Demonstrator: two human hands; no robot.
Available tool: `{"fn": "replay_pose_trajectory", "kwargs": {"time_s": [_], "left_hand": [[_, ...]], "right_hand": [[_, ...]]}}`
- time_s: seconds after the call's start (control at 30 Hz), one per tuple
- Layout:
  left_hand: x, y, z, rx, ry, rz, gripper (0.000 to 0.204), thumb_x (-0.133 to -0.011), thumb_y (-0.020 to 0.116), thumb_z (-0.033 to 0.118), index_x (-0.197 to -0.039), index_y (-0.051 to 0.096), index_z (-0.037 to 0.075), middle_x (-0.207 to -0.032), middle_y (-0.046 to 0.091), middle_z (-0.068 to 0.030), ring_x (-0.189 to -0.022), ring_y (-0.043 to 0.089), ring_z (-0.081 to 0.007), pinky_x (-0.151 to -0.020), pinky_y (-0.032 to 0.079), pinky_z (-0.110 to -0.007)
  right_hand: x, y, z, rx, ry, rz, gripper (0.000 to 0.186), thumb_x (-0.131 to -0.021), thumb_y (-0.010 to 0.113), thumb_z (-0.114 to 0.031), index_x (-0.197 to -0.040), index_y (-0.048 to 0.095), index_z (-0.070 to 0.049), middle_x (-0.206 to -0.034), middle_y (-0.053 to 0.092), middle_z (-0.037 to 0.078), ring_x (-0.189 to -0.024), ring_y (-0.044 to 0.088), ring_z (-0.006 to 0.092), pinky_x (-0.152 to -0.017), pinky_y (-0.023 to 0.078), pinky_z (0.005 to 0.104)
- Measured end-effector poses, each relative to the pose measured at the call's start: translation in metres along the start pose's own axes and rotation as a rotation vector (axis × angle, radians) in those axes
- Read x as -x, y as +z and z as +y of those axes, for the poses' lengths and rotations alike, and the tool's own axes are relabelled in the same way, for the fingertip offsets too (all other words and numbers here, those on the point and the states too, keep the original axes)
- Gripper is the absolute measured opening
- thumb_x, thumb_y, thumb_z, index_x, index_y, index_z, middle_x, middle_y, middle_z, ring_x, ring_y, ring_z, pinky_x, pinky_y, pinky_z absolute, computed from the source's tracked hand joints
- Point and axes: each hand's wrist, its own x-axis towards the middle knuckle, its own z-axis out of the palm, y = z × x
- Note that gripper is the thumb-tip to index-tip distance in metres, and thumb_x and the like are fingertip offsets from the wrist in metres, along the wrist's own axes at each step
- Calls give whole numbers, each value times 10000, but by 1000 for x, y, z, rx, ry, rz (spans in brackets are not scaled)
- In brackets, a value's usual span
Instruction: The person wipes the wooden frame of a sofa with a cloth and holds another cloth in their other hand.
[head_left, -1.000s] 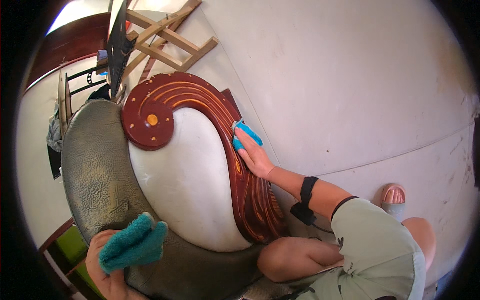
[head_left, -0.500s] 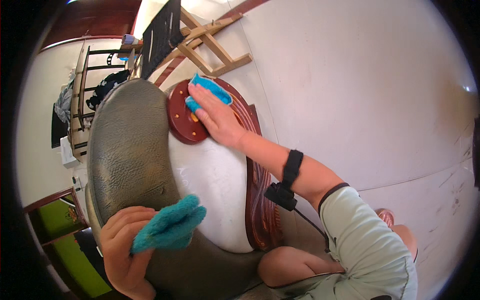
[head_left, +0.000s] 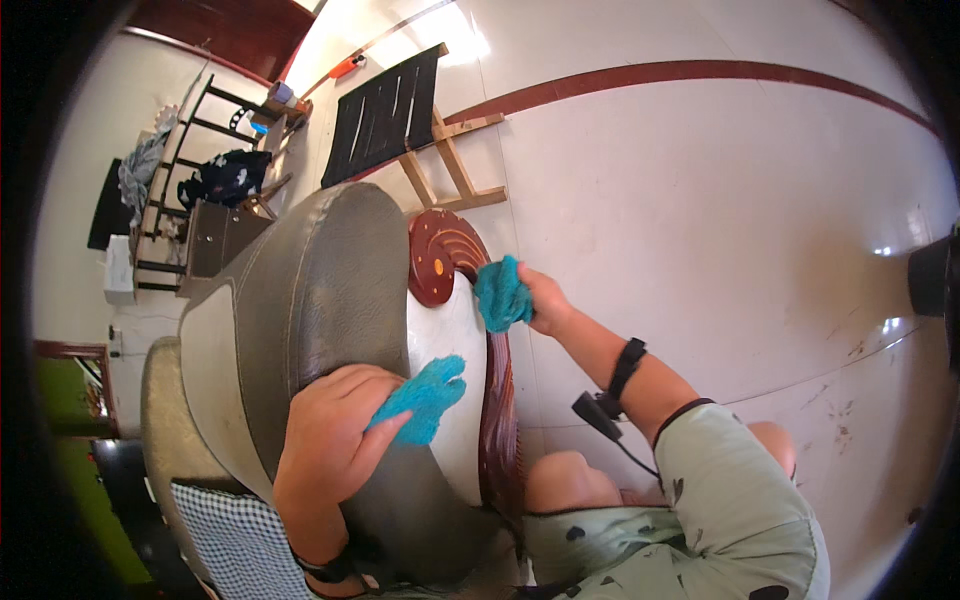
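Observation:
My left hand [head_left: 335, 430] is closed around a folded teal cloth [head_left: 432, 398], which sticks out past the fingers over the sofa arm. A second, bunched teal cloth [head_left: 503, 293] is gripped in my right hand [head_left: 546, 303]. It is at the outer edge of the reddish-brown carved wood trim [head_left: 498, 400], just right of and below the round scroll [head_left: 432, 262]. Whether this cloth touches the wood, I cannot tell. Between the trim and the dark olive leather-like padding [head_left: 350, 280] runs a smooth white panel [head_left: 455, 340].
A wooden folding stool [head_left: 385, 110] with a black seat stands beyond the sofa. A dark rack [head_left: 175, 190] with clothes is at the far left. A checked cloth [head_left: 240, 540] lies at lower left. Pale tiled floor [head_left: 720, 250] spreads to the right.
My right hand has moved off the scroll's face to the trim's outer edge, and its cloth is now bunched rather than flat. My left hand has shifted right, still holding its cloth. The view has turned.

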Motion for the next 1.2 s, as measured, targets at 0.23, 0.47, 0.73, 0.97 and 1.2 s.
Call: {"fn": "replay_pose_trajectory", "kwargs": {"time_s": [0.23,0.47,0.73,0.97,1.2], "left_hand": [[-1,-5,-7,71,47,48,150,-751,586,145,-778,535,7,-769,561,-132,-727,533,-320,-621,427,-379],[4,-9,-4,125,2,71,142,-766,581,137,-776,525,6,-743,540,-138,-724,522,-322,-620,419,-394],[1,7,-17,269,-138,112,166,-734,598,96,-835,550,-27,-798,556,-174,-747,532,-343,-643,441,-369],[-20,22,-39,44,-209,-57,218,-747,566,66,-935,570,-45,-913,586,-184,-859,577,-311,-731,458,-385],[-38,37,-55,-75,-201,-326,320,-877,452,192,-1098,497,-35,-1045,561,-209,-1013,532,-356,-870,422,-447]], "right_hand": [[104,10,-60,-252,76,-294,546,-935,226,-422,-1302,318,-28,-1301,403,170,-1140,452,336,-970,359,448],[173,-11,-60,-236,134,-194,558,-928,249,-420,-1309,311,-17,-1316,390,166,-1154,436,343,-968,361,453],[186,-34,-52,-144,215,-8,544,-926,274,-404,-1287,352,-5,-1273,442,165,-1116,477,317,-949,380,436],[176,-58,-38,-218,303,266,586,-910,289,-477,-1285,369,-34,-1254,460,160,-1109,485,310,-934,393,430],[182,-51,-35,-483,417,500,557,-891,329,-501,-1281,381,-107,-1289,416,160,-1102,470,358,-906,394,502]]}}
